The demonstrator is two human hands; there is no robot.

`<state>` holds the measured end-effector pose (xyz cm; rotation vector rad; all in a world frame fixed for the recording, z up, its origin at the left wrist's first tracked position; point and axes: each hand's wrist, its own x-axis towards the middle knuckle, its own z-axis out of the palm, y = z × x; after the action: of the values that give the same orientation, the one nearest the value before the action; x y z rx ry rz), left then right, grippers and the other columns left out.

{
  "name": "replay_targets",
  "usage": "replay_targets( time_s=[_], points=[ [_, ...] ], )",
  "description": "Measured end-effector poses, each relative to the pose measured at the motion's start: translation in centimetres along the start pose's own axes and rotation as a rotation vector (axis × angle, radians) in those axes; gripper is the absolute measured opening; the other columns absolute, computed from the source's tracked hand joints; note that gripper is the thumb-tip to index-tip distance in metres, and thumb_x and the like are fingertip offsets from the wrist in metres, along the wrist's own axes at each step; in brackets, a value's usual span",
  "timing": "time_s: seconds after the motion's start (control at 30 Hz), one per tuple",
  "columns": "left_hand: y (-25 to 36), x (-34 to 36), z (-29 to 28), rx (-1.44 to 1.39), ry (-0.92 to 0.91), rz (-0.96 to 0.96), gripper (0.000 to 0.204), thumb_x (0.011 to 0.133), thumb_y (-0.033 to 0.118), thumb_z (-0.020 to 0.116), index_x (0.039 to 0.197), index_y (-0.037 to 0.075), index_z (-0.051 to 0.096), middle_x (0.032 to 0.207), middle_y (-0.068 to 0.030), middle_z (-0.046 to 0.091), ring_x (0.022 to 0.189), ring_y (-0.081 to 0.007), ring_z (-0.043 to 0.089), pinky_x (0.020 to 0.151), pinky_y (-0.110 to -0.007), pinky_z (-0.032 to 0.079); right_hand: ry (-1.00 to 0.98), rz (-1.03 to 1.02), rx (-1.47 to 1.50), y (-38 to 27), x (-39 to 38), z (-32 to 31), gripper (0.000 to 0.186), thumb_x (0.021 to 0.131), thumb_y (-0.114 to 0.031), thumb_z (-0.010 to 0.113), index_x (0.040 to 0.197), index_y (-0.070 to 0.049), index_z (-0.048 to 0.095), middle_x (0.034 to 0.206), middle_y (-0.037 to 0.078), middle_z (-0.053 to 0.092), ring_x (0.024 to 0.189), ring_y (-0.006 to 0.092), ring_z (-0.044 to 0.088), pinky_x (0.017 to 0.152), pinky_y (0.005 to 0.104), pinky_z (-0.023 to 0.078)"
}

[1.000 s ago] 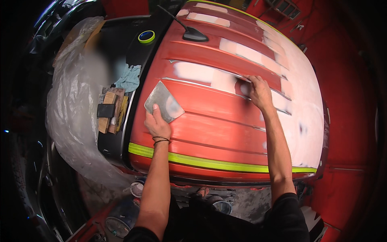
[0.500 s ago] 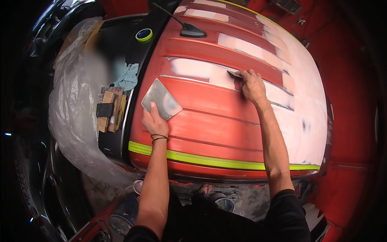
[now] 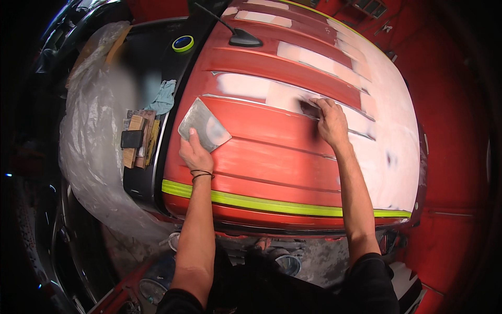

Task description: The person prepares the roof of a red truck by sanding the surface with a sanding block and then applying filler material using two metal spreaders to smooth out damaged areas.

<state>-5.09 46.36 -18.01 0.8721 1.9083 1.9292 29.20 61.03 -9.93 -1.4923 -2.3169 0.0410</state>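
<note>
My left hand (image 3: 195,154) grips a square grey metal mixing plate (image 3: 196,119) by its near corner, thumb on top. A smear of pale pinkish filler (image 3: 216,131) lies on the plate. My right hand (image 3: 333,124) pinches a dark, flat filler spreader (image 3: 309,105), partly blurred and mixed with its own shadow. The spreader is over a pale filled strip (image 3: 280,96) in a groove of the red car roof (image 3: 261,162). Whether its edge touches the surface, I cannot tell.
Yellow-green masking tape (image 3: 272,205) runs along the roof's near edge. A black antenna (image 3: 244,38) stands at the far left. On the dark panel lie a tape roll (image 3: 182,44), a blue cloth (image 3: 163,97) and several sanding blocks (image 3: 137,138). Plastic sheeting (image 3: 91,152) hangs left.
My right hand has shifted slightly right and down along the strip with the spreader, whose blade now shows less. The whole view has slid a little left; my left hand keeps the plate.
</note>
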Motion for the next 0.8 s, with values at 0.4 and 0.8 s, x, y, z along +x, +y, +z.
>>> replay_targets(
  time_s=[0.4, 0.8],
  points=[
    [-0.5, 0.2, -0.1, 0.017, 0.002, 0.019, 0.047, 0.116, 0.034, 0.052, 0.119, -0.010, 0.070, 0.098, -0.0245, 0.078, 0.087, -0.0362, 0.077, 0.076, -0.046, 0.056, 0.013, -0.021, -0.056, 0.3, 1.0, 3.3, 0.049, 0.092, 0.000, 0.062, 0.136, -0.018, 0.073, 0.131, 0.011, 0.070, 0.117, 0.0389, 0.066, 0.097, 0.0547, 0.055],
    [0.0, 0.2, 0.0, 0.030, 0.014, 0.012, 0.048, 0.116, 0.034, 0.052, 0.118, -0.010, 0.070, 0.098, -0.0261, 0.078, 0.087, -0.0370, 0.077, 0.076, -0.047, 0.056, -0.076, 0.042, -0.017, -3.2, -1.1, -0.6, 0.046, 0.096, 0.000, 0.060, 0.133, -0.021, 0.076, 0.130, 0.007, 0.073, 0.118, 0.0350, 0.067, 0.099, 0.0536, 0.052]
  ],
)
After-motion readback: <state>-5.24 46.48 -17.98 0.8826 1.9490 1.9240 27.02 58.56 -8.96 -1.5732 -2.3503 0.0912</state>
